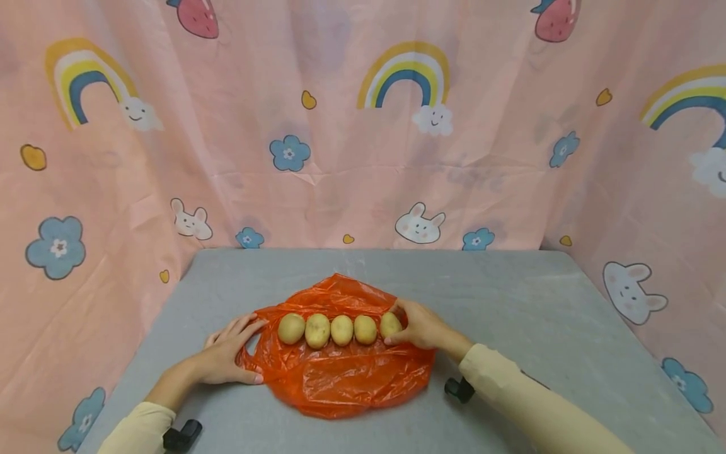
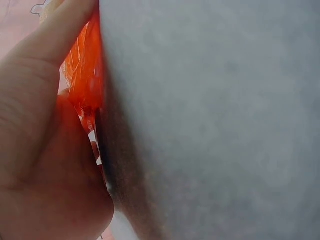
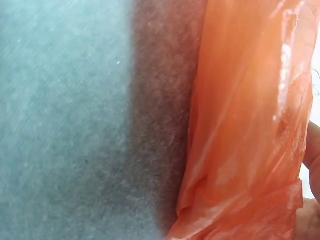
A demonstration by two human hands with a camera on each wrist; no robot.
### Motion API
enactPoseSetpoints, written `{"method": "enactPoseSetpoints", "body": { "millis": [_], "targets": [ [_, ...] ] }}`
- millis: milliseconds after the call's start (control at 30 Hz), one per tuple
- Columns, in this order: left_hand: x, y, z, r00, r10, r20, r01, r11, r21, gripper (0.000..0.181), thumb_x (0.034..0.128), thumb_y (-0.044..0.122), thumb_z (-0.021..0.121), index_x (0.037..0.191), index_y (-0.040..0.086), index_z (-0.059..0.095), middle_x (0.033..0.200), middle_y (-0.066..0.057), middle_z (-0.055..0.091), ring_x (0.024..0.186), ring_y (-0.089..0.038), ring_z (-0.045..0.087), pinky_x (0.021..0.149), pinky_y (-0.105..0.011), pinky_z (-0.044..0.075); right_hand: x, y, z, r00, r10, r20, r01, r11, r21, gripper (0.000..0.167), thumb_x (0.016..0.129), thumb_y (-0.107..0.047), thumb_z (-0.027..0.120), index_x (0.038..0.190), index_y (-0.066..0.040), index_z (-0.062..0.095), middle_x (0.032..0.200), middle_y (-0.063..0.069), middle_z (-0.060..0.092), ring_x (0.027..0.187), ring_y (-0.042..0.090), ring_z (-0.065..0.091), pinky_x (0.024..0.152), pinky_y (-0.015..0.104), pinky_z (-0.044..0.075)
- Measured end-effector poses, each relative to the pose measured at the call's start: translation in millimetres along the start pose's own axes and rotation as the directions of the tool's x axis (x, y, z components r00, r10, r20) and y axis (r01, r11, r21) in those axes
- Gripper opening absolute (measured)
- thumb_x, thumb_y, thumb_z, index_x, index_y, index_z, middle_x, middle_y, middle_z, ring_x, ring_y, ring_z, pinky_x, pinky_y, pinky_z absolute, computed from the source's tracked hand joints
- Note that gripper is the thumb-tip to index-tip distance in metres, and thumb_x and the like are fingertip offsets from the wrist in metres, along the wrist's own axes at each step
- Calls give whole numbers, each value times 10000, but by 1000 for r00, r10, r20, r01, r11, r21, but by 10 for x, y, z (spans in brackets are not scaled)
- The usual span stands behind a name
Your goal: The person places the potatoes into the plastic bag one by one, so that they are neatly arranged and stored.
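Observation:
A red-orange plastic bag point(image 1: 363, 381) lies spread and crumpled on the table, with several yellowish potatoes point(image 1: 341, 330) lined up in a row on it. At the right end of the row my right hand point(image 1: 422, 326) pinches the last potato point(image 1: 389, 325) between thumb and fingers. My left hand point(image 1: 224, 358) rests at the bag's left end, fingers spread, touching its edge by the handle opening. In the left wrist view, the thumb side of the hand and a strip of bag point(image 2: 89, 70) show. Bag film point(image 3: 245, 130) hides most of the right hand in its wrist view.
The grey table point(image 1: 510, 302) runs around the bag on all sides. A pink curtain point(image 1: 340, 202) printed with rainbows, rabbits and flowers hangs behind it and along both sides. Black straps with small devices point(image 1: 183, 435) sit at both wrists.

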State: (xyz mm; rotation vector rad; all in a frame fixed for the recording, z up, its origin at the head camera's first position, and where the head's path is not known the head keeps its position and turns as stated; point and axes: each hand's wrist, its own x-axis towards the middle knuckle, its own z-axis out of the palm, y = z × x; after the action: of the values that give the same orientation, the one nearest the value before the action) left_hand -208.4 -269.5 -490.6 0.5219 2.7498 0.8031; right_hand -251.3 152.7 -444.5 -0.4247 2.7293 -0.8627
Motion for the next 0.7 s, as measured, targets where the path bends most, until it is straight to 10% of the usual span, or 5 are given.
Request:
{"method": "enactPoseSetpoints", "body": {
  "millis": [700],
  "targets": [
    [24,18,0,1000,-5,14,5,1000,-2,1112,692,661,820,1576,216,314,1671,-168,172,1517,-493,132,1062,-723,128,4,-4,-25,1000,-2,27,2,999,35,407,779,-254,887,1052,-93,633,1124,79,674,1009,217,620,937,445,525]
  ]
}}
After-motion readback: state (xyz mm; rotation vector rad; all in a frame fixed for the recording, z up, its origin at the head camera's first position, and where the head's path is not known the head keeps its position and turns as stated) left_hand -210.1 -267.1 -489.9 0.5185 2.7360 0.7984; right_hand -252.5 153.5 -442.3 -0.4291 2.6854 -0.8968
